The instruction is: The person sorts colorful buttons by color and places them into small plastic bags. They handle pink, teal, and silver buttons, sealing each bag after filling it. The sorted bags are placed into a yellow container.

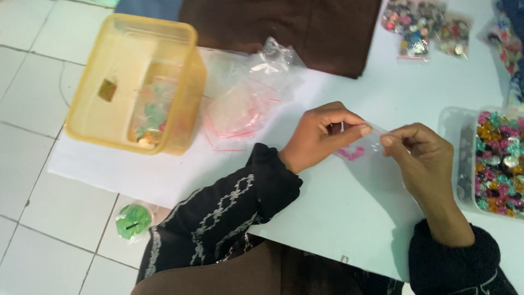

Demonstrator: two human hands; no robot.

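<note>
Sealing step, by the look of it: left hand [322,134] and right hand [420,150] pinching the top strip of a small clear bag [363,146] with pink beads inside, held just above the white sheet [338,213]. Next, probably: fingertips pressing along the strip, evenly, without spilling.

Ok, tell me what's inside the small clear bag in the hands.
Small pink pieces sit low in the clear bag, held between the left hand and right hand. Fingers cover its top edge; their exact kind is unclear.
</note>
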